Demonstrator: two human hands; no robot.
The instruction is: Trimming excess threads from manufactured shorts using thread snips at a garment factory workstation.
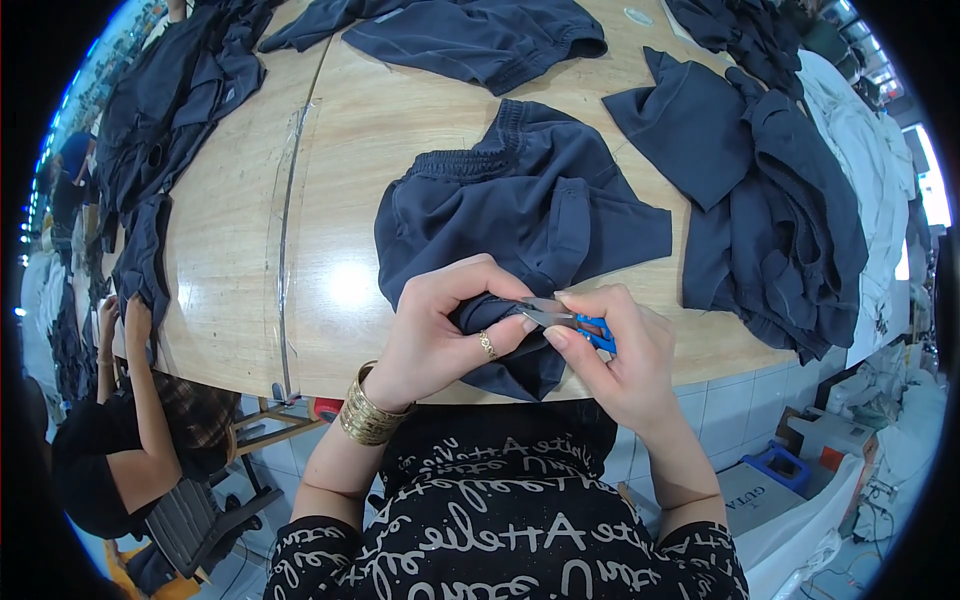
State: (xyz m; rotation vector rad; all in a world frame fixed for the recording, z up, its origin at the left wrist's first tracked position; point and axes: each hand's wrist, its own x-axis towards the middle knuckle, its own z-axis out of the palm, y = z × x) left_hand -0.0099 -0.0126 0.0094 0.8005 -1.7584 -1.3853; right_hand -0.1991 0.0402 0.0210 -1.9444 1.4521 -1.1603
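A pair of dark navy shorts (460, 220) with a gathered elastic waistband lies rumpled on the wooden table before me. My left hand (440, 325) pinches a bunched fold of its near edge between thumb and forefinger. In my right hand (625, 355) is a pair of small thread snips (565, 317) with blue handles and metal blades. The blade tips point left and meet the fabric at my left fingertips. Whether a thread lies between the blades is too small to tell.
More navy garments lie at the table's far side (480, 40), in a heap on the right (770, 210) and along the left (170, 90). A co-worker (130, 420) sits at the left, hands on dark cloth. White fabric (860, 170) hangs beyond the right heap. A seam (288, 230) crosses the tabletop.
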